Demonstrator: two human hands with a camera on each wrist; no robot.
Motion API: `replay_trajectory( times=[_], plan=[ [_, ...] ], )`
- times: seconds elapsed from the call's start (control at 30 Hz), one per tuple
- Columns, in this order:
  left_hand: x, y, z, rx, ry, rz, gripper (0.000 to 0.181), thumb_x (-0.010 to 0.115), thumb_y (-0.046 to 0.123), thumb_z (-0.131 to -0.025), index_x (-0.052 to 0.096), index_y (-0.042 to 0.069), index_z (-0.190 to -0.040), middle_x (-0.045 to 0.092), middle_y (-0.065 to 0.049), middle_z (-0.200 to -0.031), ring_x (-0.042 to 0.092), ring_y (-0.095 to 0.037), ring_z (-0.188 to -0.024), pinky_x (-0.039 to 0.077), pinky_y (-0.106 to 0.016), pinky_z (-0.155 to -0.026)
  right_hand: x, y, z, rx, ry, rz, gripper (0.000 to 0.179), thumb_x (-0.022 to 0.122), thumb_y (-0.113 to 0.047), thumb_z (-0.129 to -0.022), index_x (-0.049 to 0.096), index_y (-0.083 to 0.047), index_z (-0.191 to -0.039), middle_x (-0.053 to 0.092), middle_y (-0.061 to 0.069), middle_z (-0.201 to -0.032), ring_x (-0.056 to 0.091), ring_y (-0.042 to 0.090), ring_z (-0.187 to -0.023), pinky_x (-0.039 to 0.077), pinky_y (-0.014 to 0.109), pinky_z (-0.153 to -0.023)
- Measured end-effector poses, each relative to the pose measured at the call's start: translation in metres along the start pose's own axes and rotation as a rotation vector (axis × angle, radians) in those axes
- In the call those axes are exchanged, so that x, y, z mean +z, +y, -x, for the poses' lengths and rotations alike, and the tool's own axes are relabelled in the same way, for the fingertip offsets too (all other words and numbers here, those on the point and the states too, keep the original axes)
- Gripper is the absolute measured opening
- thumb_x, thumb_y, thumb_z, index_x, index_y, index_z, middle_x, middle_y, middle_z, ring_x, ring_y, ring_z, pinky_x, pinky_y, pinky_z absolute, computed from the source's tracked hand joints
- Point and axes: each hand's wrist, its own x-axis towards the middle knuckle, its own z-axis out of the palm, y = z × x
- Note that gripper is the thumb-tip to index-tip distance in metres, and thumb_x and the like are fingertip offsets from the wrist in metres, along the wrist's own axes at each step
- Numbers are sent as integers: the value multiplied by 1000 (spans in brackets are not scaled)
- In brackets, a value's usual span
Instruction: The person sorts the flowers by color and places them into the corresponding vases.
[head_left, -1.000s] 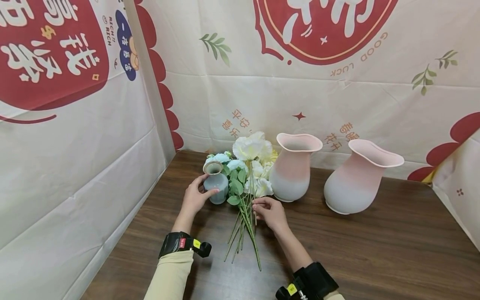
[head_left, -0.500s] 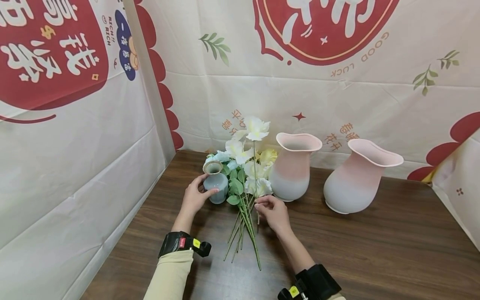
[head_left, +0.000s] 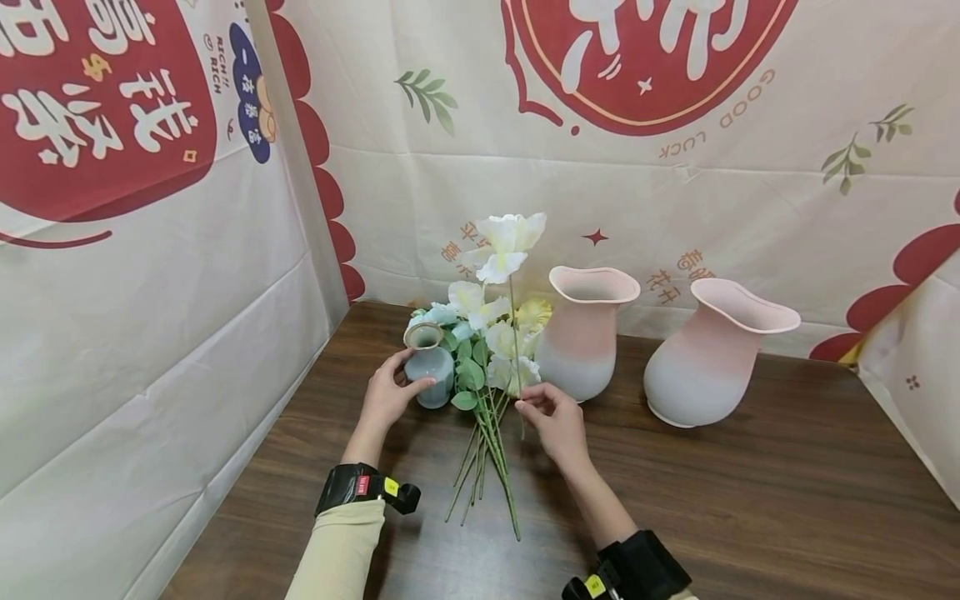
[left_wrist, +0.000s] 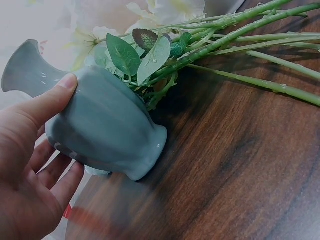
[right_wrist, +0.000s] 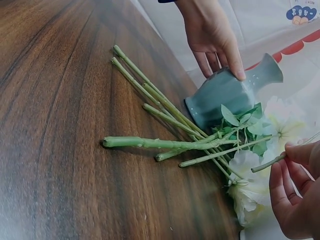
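My left hand [head_left: 389, 392] grips a small blue-grey vase [head_left: 431, 373] standing upright on the table, thumb on the near side and fingers around the far side. In the left wrist view the vase [left_wrist: 105, 117] shows its flared mouth and narrow foot. My right hand [head_left: 557, 423] pinches the stem of a white artificial flower [head_left: 507, 242] between thumb and fingertips, holding it upright with the bloom above the others. The short lower end of that stem [right_wrist: 267, 164] pokes out past the fingertips in the right wrist view. Between the hands lies a bunch of artificial flowers [head_left: 471, 375], stems toward me.
Two larger pink-and-white vases with wavy rims stand to the right: one close beside the flowers [head_left: 581, 350], the other [head_left: 708, 367] farther right. Printed cloth [head_left: 600, 192] hangs behind the brown wooden table [head_left: 750, 500] and along its left side.
My right hand has lifted the white flower up out of the bunch and moved slightly right. My left hand stays on the small vase.
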Motion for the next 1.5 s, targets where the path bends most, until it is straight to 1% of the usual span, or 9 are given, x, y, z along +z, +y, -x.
replay_trajectory(
  times=[0.23,0.4,0.53,0.8,1.07,1.23,1.33,1.4,1.5],
  plan=[
    [0,0,1,2,-5,-4,68,79,18,-87,48,7,-146,47,-20,-151,48,-37,-139,45,-48,-113,-5,-6,3,-42,5,-6,14,75,-3,-87,71,5,-97,73,18,-88,61,2,-65,55,17,-62],
    [-1,0,1,-3,-7,-8,67,79,18,-87,48,8,-146,48,-19,-151,48,-36,-139,45,-47,-113,-10,-11,7,-70,13,5,14,75,-8,-88,72,2,-97,74,17,-89,62,5,-69,53,16,-63],
    [-1,0,1,-7,-9,-1,67,78,18,-87,49,8,-146,48,-19,-151,48,-35,-139,45,-47,-113,-13,-15,9,-93,30,25,13,76,-10,-88,73,0,-95,74,16,-89,60,4,-69,51,16,-64],
    [-2,-1,0,-14,-10,4,68,79,18,-87,48,9,-147,48,-19,-151,48,-35,-139,45,-47,-113,-20,-20,11,-124,61,25,6,77,-5,-85,73,-2,-89,74,15,-87,60,0,-67,50,15,-62],
    [-2,1,3,37,16,-21,69,80,24,-86,50,6,-145,50,-23,-147,50,-39,-136,48,-46,-110,-32,-26,15,-184,90,-4,4,77,-3,-85,75,-2,-88,75,17,-89,62,0,-69,52,14,-63],
    [-3,0,2,14,-6,2,68,78,20,-87,48,8,-146,47,-21,-151,48,-37,-139,45,-48,-113,-43,-32,14,-211,116,-1,6,77,-7,-87,75,-2,-90,76,17,-91,63,-3,-70,53,13,-63],
    [-3,-1,1,2,-14,2,68,78,19,-87,47,8,-147,47,-20,-151,48,-36,-139,45,-47,-113,-51,-37,13,-225,127,-18,6,76,-4,-87,74,0,-91,76,17,-92,64,-3,-71,53,12,-62],
    [-3,-1,0,-2,-17,-4,68,78,19,-87,47,8,-147,47,-20,-151,48,-36,-139,45,-47,-113,-57,-41,10,-240,143,-36,5,75,0,-86,73,1,-89,76,10,-89,64,-3,-71,54,12,-62],
    [-4,-1,1,-7,-18,-6,68,78,19,-87,47,8,-147,47,-20,-151,48,-35,-139,45,-47,-113,-69,-47,6,-251,160,-57,5,74,4,-86,71,6,-90,74,-9,-84,64,-5,-73,54,11,-64]
  ],
)
